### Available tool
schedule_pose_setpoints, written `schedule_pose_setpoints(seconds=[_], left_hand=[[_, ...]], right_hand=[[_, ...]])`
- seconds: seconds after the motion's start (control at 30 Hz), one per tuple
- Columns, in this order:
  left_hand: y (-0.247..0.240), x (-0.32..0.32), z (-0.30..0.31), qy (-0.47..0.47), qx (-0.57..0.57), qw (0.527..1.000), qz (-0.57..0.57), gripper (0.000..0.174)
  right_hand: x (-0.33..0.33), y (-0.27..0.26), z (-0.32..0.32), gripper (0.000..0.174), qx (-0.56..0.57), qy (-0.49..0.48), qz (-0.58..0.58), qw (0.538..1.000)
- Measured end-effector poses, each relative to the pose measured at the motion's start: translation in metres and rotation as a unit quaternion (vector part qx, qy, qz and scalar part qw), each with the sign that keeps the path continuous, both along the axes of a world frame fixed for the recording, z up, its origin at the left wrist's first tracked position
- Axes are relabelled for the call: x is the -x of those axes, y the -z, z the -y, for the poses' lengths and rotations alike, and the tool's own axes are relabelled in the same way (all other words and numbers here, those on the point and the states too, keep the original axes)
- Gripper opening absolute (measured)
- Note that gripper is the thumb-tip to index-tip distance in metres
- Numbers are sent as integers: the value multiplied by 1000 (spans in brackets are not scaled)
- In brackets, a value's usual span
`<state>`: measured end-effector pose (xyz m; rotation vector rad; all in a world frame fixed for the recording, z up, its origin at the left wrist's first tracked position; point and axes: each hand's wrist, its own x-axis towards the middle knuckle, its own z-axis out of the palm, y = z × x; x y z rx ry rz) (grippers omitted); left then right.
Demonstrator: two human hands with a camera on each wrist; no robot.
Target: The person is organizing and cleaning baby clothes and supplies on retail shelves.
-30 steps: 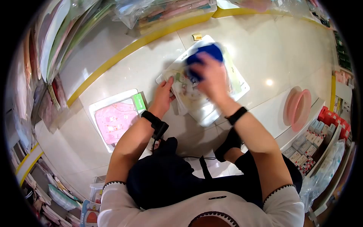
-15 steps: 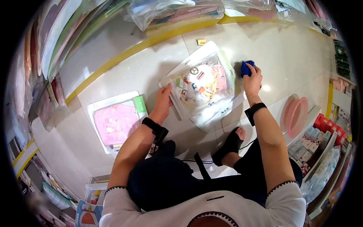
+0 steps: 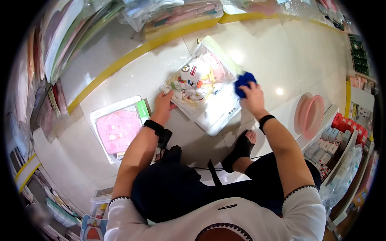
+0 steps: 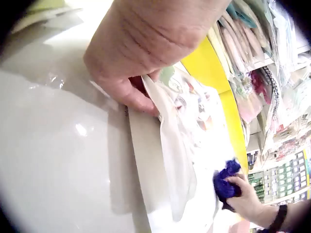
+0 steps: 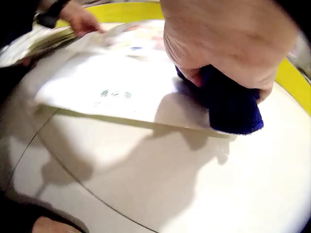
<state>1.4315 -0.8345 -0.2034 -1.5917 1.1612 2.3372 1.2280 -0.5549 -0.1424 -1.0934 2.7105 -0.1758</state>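
A flat clothing package (image 3: 192,79) with a clear front lies over the floor in the head view, printed white and pink baby clothes showing inside. My left hand (image 3: 163,107) pinches its near left edge, thumb on one side and fingers on the other, as the left wrist view shows. A dark blue cloth (image 3: 244,83) is bunched in my right hand (image 3: 253,98), at the package's right edge. In the right wrist view the cloth (image 5: 233,107) hangs below the curled fingers, over the white lower part of the package (image 5: 116,90), which bears small green print.
A second package with pink clothes (image 3: 118,130) and a green label lies on the tiles at left. Pink basins (image 3: 313,116) and small boxes (image 3: 325,150) stand at right. A yellow-edged shelf (image 3: 132,57) of bagged goods runs along the back. My sandalled foot (image 3: 241,148) is close by.
The right hand wiped across the package with the cloth, swung out to the right, then came back to its right edge. The package has shifted slightly left, with the left hand holding its edge.
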Motion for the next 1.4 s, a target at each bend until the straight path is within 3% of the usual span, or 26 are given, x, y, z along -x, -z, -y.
schedule_pose_setpoints(seconds=[0.07,0.1,0.17,0.23,0.27,0.37,0.47,0.53,0.57,0.6,0.63,0.7,0.8,0.9,0.97,1.0,1.03,1.07,1.1,1.17,1.2,1.23,1.27,1.3,1.33,1.4], left_hand=[[-4,0,7,2,-13,1000,-10,29],[-9,1,10,-1,-23,1000,-13,31],[-19,0,9,-19,-77,996,-43,33],[-27,4,6,-48,-156,981,-104,35],[-25,5,6,-40,-162,979,-116,35],[-23,15,3,-15,-158,974,-160,37],[-59,29,0,-27,-104,977,-182,34],[-106,36,-7,18,-27,978,-205,28],[-129,37,-12,39,12,976,-213,25],[-150,33,-17,124,90,968,-201,27],[-155,29,-20,218,226,913,-260,32],[-161,21,-21,384,474,714,-343,41],[-118,8,-30,498,597,548,-309,55],[-75,-14,-41,446,682,520,-256,54],[-63,-33,-55,384,681,604,-151,49],[-56,-40,-61,352,675,641,-96,47],[-38,-44,-65,283,612,736,-65,40],[-16,-48,-68,207,539,816,-31,33],[-5,-50,-68,128,456,880,4,28],[-35,-27,-63,162,309,935,66,30],[-45,-18,-62,179,231,952,97,33],[-34,-18,-59,168,192,962,99,33],[-15,-18,-53,156,155,970,101,33],[-3,-17,-48,142,119,977,102,33],[0,-16,-45,107,111,985,78,35],[3,-22,-45,45,92,994,37,38]], right_hand=[[25,-3,-15,38,72,151,6,986],[42,8,-27,38,138,166,-20,976],[60,3,-16,40,330,358,166,858],[67,-24,1,45,411,427,349,726],[67,-32,8,49,440,425,421,669],[65,-50,23,51,467,398,559,558],[66,-63,21,37,460,387,590,539],[71,-71,18,22,469,386,599,522],[85,-62,1,32,459,387,603,526],[88,-73,-2,28,465,384,591,536],[91,-84,-3,24,470,379,581,546],[106,-85,-14,24,496,403,538,550],[127,-69,-35,21,543,373,525,539],[107,-78,-14,21,515,401,463,600],[92,-81,-4,24,434,357,488,668],[81,-85,7,22,401,323,522,680],[76,-72,9,31,344,317,571,674],[50,-84,36,36,328,243,615,675],[39,-69,46,42,278,187,629,701],[8,-66,82,45,140,56,612,776],[-7,-36,91,45,182,-82,486,851],[-38,-41,110,46,99,-44,170,980],[-61,-32,125,48,165,-6,80,983],[-76,-36,136,48,108,-67,175,976],[-105,-36,137,49,106,-148,88,979],[-121,-14,126,48,85,-231,60,967]])
